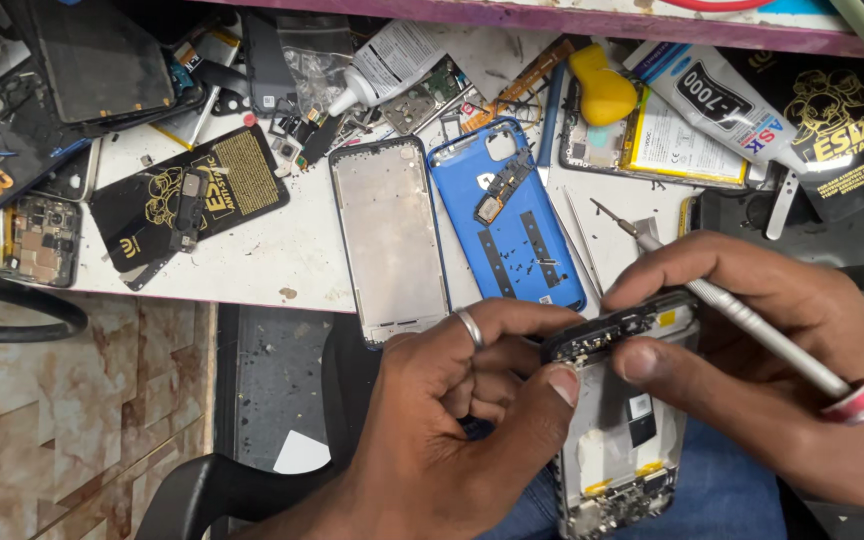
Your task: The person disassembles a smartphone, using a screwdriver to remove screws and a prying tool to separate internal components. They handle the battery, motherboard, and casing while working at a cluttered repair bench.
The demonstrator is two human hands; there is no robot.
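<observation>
Hands [552, 400] on opened phone [622, 420], blue back cover [512, 220] and metal frame [389, 235] beyond.

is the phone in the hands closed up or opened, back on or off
Opened, back off: the phone held by the left hand and right hand shows bare boards and connectors. A blue back cover lies on the table.

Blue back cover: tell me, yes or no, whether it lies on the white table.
Yes: the blue back cover lies flat on the white table, beside a silver frame.
</observation>
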